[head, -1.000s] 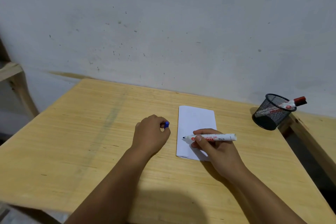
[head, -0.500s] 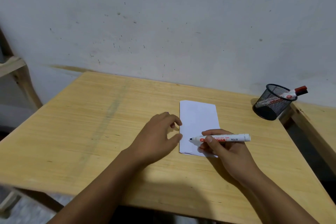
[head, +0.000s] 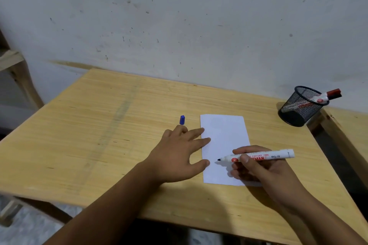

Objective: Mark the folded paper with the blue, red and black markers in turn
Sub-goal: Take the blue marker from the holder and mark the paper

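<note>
A folded white paper [head: 225, 137] lies flat on the wooden table [head: 99, 135]. My right hand [head: 260, 169] grips an uncapped white marker [head: 266, 156], its dark tip just above the paper's lower part and pointing left. My left hand [head: 179, 153] lies flat with fingers spread, its fingertips resting on the paper's left edge. The blue cap [head: 182, 120] lies on the table just beyond my left hand. A red-capped marker [head: 326, 96] leans in the black mesh cup [head: 298, 113] at the far right.
The wall runs close behind the table. A second wooden surface [head: 350, 125] adjoins on the right past a dark gap. A wooden frame [head: 14, 65] stands at the far left.
My left hand has let go of the blue cap, which now lies on the table, and has opened and moved right onto the paper's edge. The right hand keeps the marker.
</note>
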